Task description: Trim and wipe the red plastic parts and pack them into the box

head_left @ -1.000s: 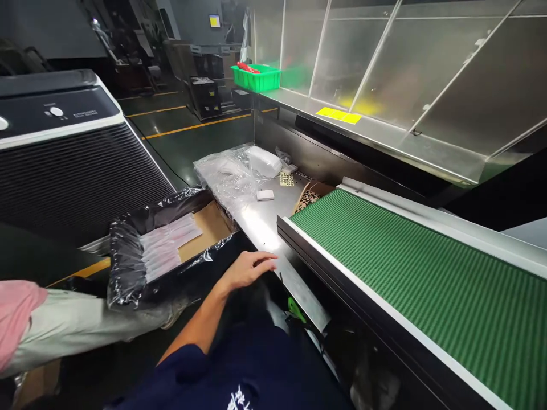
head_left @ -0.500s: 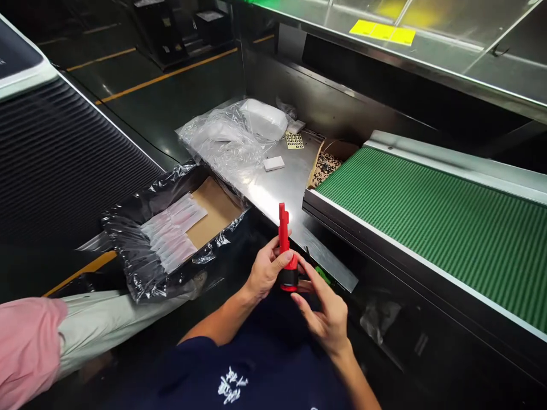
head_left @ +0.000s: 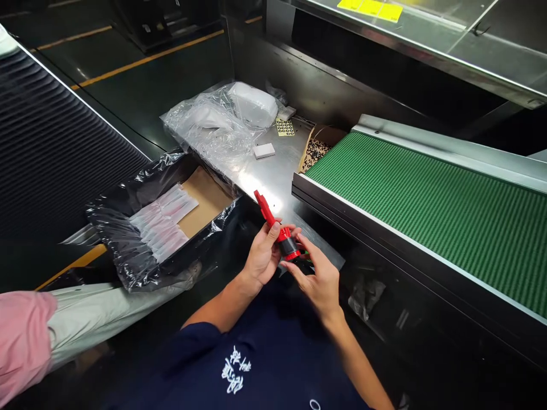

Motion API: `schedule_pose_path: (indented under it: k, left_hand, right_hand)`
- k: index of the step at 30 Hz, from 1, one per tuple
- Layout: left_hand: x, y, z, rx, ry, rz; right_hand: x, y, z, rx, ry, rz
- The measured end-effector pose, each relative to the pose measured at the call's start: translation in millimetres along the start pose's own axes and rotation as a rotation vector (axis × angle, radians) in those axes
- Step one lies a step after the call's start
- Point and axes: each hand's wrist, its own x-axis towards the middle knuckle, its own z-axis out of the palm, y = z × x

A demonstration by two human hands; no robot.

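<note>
Holds a red tool (head_left: 288, 246) in the left hand (head_left: 260, 259), clamped around its middle with the thumb laid over the upper side. Tilts it, pointing the narrow red end toward eleven o'clock and the black-banded end back toward five. Has the right hand (head_left: 320, 282) between four and five o'clock from the tool, with thumb and fingers parted around the banded end; cannot tell whether pressing on it or just beside it. Shows, seen from the tool, a small white block (head_left: 264, 151) at twelve o'clock on the metal table (head_left: 286, 162), with a yellow sheet of black circles (head_left: 285, 127) farther out. Shows crumpled clear plastic (head_left: 200, 128) around a white bundle (head_left: 253, 103) at eleven, and an open carton (head_left: 332, 135) of dark bits at one, near the end of a green conveyor belt (head_left: 427, 216) stretching out to three. Has a box lined with black plastic (head_left: 113, 239) at nine, partly filled with pale packets (head_left: 160, 225), and a co-worker's outstretched leg (head_left: 102, 310) at eight.
</note>
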Motion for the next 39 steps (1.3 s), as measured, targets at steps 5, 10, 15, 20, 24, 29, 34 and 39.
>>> schedule_pose_path:
  k: [5, 10, 15, 20, 24, 29, 34, 39]
  left_hand:
    - [-5.3, 0.4, -10.2, 0.021, -0.113, -0.018]
    - [11.8, 35.5, -62.9, 0.09, -0.228, -0.054]
    - [16.6, 44.9, -69.5, 0.227, -0.715, -0.606]
    - [-10.0, 24.7, -35.0, 0.268, -0.869, -0.752]
    - [-26.4, 18.0, -32.0, 0.276, -0.681, -0.524]
    - [-35.2, 18.5, -34.4, 0.288, -0.657, -0.49]
    - [-39.6, 17.4, -34.3, 0.326, -0.645, -0.546]
    - [-41.5, 14.2, -37.2, 0.355, -0.619, -0.548]
  right_hand:
    - [0.4, 6.4, -13.4, 0.07, -0.007, 0.102]
    - [16.5, 17.8, -47.8, 0.438, -0.297, 0.428]
    - [43.6, 24.0, -64.0, 0.588, -0.719, 0.481]
    - [47.7, 25.0, -63.4, 0.43, -0.705, 0.437]
    - [40.2, 28.1, -64.7, 0.342, -0.449, 0.419]
    - [45.8, 28.5, -67.2, 0.477, -0.637, 0.479]
    - [61.0, 21.4, -65.3, 0.412, -0.849, 0.396]
    - [70.9, 15.9, -63.6, 0.378, -0.967, 0.372]
